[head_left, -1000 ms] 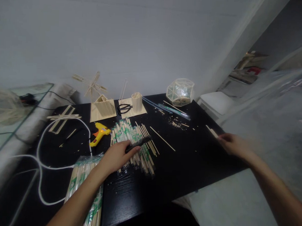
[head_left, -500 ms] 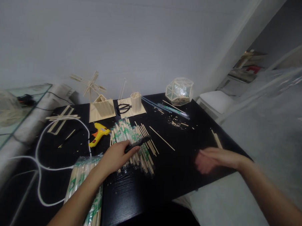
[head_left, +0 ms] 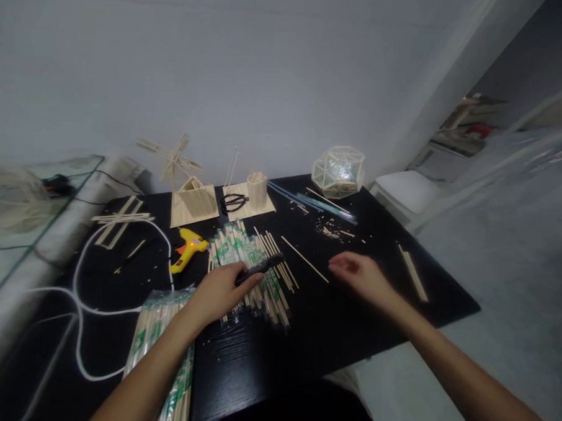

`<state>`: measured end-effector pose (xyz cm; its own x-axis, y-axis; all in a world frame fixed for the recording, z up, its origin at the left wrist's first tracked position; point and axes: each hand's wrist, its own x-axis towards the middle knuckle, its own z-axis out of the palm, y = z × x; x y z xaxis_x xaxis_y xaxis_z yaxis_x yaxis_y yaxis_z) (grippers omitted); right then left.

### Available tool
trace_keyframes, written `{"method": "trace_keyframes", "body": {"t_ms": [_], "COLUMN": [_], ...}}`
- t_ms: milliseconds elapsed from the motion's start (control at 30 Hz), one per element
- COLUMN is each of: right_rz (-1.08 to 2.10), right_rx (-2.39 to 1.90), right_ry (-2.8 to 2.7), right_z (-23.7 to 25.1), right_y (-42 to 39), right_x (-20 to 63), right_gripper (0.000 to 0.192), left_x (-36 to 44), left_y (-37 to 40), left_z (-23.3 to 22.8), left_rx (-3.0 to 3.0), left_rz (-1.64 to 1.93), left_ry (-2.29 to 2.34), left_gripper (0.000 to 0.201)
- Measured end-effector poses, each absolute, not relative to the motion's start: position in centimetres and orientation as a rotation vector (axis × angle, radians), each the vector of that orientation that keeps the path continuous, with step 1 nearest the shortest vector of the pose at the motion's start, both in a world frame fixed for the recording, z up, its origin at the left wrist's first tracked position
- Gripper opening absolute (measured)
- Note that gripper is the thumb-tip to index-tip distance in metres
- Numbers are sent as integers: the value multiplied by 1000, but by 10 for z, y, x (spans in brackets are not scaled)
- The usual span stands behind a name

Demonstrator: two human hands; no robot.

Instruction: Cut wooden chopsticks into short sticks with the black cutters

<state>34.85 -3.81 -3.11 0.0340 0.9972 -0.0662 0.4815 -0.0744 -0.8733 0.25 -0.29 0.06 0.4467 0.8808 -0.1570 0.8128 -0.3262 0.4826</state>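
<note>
While resting on a heap of chopsticks, gripped a dark tool with one hand and held the other open above a black table.

Left hand point(head_left: 219, 291) lay on the loose chopstick pile point(head_left: 248, 265) near the table's point(head_left: 331, 337) middle, fingers curled around a slim black tool point(head_left: 258, 268) pointing far and right. Right hand point(head_left: 359, 276) hovered just right of the pile, fingers loosely spread, holding nothing, close to a single long stick point(head_left: 304, 259). Lay further right near the table edge: a pair of sticks point(head_left: 413, 273). Sat left of the pile: a yellow glue gun point(head_left: 187, 250). Stood at the far edge: a faceted stick dome point(head_left: 338, 171).
</note>
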Motion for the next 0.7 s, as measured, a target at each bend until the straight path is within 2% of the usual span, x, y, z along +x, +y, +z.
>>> {"method": "trace_keyframes", "body": {"t_ms": [100, 167, 433, 500, 633, 700], "right_rz": [650, 532, 566, 676, 1354, 1450], "right_rx": [-1769, -1828, -1781, -1724, -1438, -1304], "right_ry": [-1781, -1832, -1940, -1866, -1334, -1038], "right_z": [-37, -39, -34, -35, -44, -49], "right_y": [-53, -57, -61, -59, -44, -34], "right_x": [321, 309, 267, 259, 266, 283], "right_gripper": [19, 19, 21, 25, 34, 40], "left_x": [3, 3, 2, 2, 2, 2], "left_y": [-3, -3, -3, -3, -3, -3], "left_z": [2, 2, -1, -1, 0, -1], "left_rx": [2212, 2215, 2214, 2211, 2209, 2211], "left_rz": [176, 181, 225, 232, 217, 205], "left_ry": [1422, 1414, 1408, 1409, 1398, 1406], "left_gripper": [55, 54, 55, 56, 57, 57]}}
